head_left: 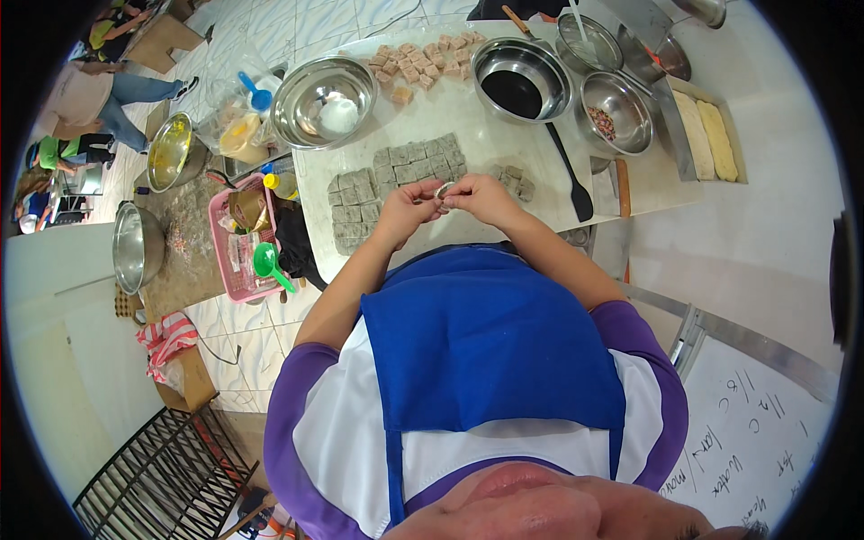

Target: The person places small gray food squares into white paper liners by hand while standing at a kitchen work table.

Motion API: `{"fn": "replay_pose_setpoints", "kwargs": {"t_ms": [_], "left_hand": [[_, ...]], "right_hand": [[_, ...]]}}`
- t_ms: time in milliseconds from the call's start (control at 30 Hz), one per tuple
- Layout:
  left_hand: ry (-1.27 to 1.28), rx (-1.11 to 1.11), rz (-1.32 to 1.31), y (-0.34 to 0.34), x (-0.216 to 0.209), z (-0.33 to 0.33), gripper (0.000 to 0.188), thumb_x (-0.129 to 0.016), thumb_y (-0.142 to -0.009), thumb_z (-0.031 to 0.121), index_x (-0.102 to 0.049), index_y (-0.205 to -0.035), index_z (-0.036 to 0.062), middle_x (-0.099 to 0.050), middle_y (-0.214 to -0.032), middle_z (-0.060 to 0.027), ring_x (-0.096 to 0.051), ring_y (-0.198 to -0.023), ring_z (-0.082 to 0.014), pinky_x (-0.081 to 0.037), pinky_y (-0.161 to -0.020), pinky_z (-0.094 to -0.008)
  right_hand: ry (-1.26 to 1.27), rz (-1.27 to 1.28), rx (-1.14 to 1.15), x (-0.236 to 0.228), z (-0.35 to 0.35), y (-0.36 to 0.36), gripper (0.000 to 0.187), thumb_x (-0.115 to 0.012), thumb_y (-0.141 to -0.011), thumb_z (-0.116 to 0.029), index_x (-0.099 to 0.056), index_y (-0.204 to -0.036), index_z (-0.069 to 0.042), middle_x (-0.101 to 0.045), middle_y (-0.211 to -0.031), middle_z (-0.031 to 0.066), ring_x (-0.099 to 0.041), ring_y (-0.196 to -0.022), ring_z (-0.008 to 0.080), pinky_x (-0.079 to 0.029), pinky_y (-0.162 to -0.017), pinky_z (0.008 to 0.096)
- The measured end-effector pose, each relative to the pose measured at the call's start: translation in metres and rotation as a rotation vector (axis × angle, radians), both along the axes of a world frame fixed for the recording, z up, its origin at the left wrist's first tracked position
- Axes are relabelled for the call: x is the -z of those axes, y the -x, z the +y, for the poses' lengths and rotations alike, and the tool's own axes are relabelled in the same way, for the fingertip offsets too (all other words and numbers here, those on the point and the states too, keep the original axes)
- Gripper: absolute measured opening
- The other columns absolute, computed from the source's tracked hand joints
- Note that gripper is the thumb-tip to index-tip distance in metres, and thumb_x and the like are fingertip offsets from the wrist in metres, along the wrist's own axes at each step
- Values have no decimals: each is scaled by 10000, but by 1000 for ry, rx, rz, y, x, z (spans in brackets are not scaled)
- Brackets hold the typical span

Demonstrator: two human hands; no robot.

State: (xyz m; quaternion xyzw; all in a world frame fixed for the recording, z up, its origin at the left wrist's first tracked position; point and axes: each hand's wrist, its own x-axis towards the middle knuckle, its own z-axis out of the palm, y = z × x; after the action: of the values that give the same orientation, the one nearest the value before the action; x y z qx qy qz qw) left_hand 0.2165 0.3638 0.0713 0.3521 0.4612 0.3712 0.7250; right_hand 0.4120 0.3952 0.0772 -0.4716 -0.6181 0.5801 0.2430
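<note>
Both of my hands are raised over the near side of the white table (562, 184), with the fingertips brought together. Between them is a small greyish piece of dough (444, 190), partly hidden by the fingers. My left hand (411, 211) is closed on its left side, and my right hand (483, 199) pinches it from the right. Just beyond the hands lies a block of grey dough cubes (420, 160). A second group of grey cubes (354, 214) sits to the left, and a smaller cluster (514, 181) lies to the right.
Pinkish-brown cubes (418, 65) lie at the far edge, between a steel bowl with white powder (301, 101) and a bowl of dark liquid (551, 56). A black spatula (569, 171) lies right, near a dough-filled pan (673, 117). A pink basket (220, 234) stands left.
</note>
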Motion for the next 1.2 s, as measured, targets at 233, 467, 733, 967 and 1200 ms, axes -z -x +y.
{"fn": "replay_pose_setpoints", "kwargs": {"t_ms": [233,467,733,967,1200], "left_hand": [[-6,51,39,1,-1,2,400,-582,-872,-20,-532,-1269,-23,-654,-1040,-90,-662,-878,-154,-548,-759,-242],[72,-52,109,-10,-3,2,344,-574,-839,-17,-558,-1183,-7,-639,-930,-74,-649,-797,-141,-555,-697,-259],[35,-113,154,-9,10,1,273,-542,-837,7,-566,-1109,20,-630,-845,-78,-632,-717,-147,-544,-655,-265],[52,-89,175,-12,7,0,216,-573,-861,36,-565,-1077,21,-627,-837,-66,-636,-713,-137,-549,-617,-256],[65,-96,168,-13,8,-3,223,-579,-849,27,-554,-1070,7,-624,-847,-71,-628,-703,-137,-549,-609,-254]], "right_hand": [[-45,-86,-7,4,-2,-2,135,-703,-813,-137,-715,-882,-22,-687,-809,97,-639,-735,195,-500,-683,317],[-730,-432,-140,-25,-11,9,108,-605,-789,-144,-658,-806,-52,-598,-817,142,-573,-784,363,-474,-703,452],[-467,-367,-216,-25,-11,19,146,-642,-762,-210,-672,-770,-68,-614,-803,164,-583,-766,351,-470,-684,449],[-315,-316,-171,-27,-8,15,180,-684,-771,-186,-707,-894,-58,-622,-801,160,-608,-765,323,-478,-687,406],[-281,-357,-191,-30,-12,16,169,-690,-786,-149,-715,-923,-53,-626,-799,128,-609,-747,263,-472,-682,355]]}}
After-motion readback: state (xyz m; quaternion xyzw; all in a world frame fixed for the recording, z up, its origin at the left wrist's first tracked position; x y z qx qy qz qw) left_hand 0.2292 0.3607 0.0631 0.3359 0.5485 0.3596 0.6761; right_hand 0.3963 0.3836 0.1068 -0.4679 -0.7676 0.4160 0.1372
